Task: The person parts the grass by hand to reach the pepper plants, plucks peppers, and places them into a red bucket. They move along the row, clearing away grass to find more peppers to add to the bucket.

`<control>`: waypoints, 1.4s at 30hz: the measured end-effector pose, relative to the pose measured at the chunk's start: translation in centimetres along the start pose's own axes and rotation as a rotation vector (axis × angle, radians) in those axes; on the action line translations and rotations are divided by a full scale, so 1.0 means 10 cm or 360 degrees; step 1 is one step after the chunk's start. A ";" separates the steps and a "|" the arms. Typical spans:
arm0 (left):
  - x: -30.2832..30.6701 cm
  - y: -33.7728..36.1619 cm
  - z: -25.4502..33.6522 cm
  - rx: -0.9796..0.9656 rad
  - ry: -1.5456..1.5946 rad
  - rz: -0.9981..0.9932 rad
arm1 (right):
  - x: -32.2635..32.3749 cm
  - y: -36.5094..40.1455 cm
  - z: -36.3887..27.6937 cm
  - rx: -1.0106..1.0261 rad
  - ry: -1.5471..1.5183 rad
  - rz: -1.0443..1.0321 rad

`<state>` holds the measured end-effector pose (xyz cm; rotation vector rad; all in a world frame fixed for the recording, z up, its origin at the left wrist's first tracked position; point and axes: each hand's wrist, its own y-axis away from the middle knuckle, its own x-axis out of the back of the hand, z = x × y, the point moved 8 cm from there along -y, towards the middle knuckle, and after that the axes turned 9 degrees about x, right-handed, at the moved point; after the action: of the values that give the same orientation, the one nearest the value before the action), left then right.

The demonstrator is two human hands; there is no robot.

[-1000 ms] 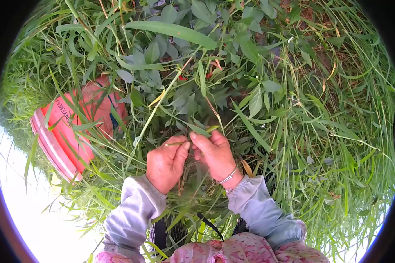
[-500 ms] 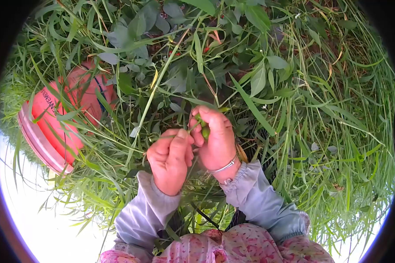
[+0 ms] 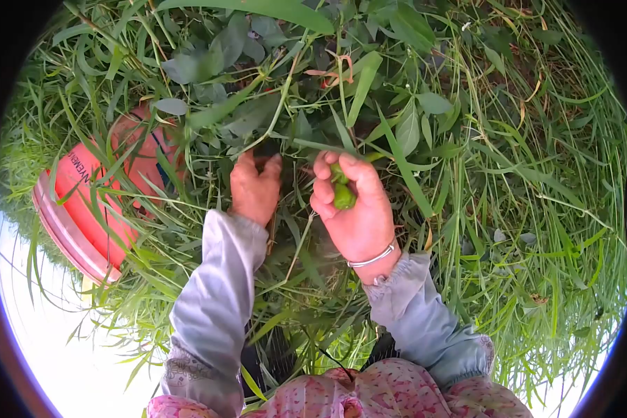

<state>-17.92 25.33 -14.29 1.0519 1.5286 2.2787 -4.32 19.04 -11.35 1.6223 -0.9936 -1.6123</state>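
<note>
My right hand (image 3: 359,209) is curled, palm toward me, around small green peppers (image 3: 344,196) that show between the fingers and the palm. A silver bangle (image 3: 373,258) circles that wrist. To its left, my left hand (image 3: 254,189) reaches in among the pepper plant's leaves and stems, back of the hand up. Its thumb and forefinger are apart, with nothing visible between them; the other fingertips are hidden or blurred. Broad dark leaves (image 3: 223,52) spread beyond both hands.
A red bucket (image 3: 94,202) with a pale rim lies tilted in the grass on the left, partly covered by blades. Tall grass (image 3: 536,181) grows thickly on the right. A bit of red (image 3: 325,82) shows among the leaves ahead.
My left hand has come away from my right hand and moved forward and left into the foliage. My right hand has shifted slightly right, still holding the green peppers.
</note>
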 end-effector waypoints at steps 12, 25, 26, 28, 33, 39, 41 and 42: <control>0.24 -0.27 0.03 -0.0273 0.0652 0.0015 | -0.59 0.46 0.26 -0.0666 0.0478 -0.1118; 0.54 0.75 0.03 -0.0299 -0.0767 -0.0735 | -0.64 0.99 0.68 -0.1287 0.0901 -0.1745; 0.52 0.78 0.11 -0.0356 -0.0608 -0.0718 | -0.63 0.98 0.69 -0.1269 0.0907 -0.1704; 0.53 0.85 0.18 -0.0448 -0.0497 -0.0618 | -0.59 0.86 0.63 -0.1178 0.0759 -0.1485; 0.53 1.16 0.40 -0.0461 -0.0456 -0.0563 | -0.49 0.41 0.31 -0.0494 0.0737 -0.1033; 0.71 1.49 1.43 -0.1290 -0.0402 0.0026 | -0.42 0.35 0.34 -0.0558 0.0343 -0.0773; 0.44 1.48 1.42 -0.1401 -0.0663 -0.0169 | -0.40 0.33 0.31 -0.0461 0.0195 -0.0550; 0.35 1.50 1.37 -0.1434 -0.0725 -0.0178 | -0.42 0.28 0.28 -0.0399 0.0107 -0.0758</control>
<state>-8.27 30.47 3.18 1.0342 0.2949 2.0634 -7.19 21.38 -6.91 1.8063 -0.3608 -1.8820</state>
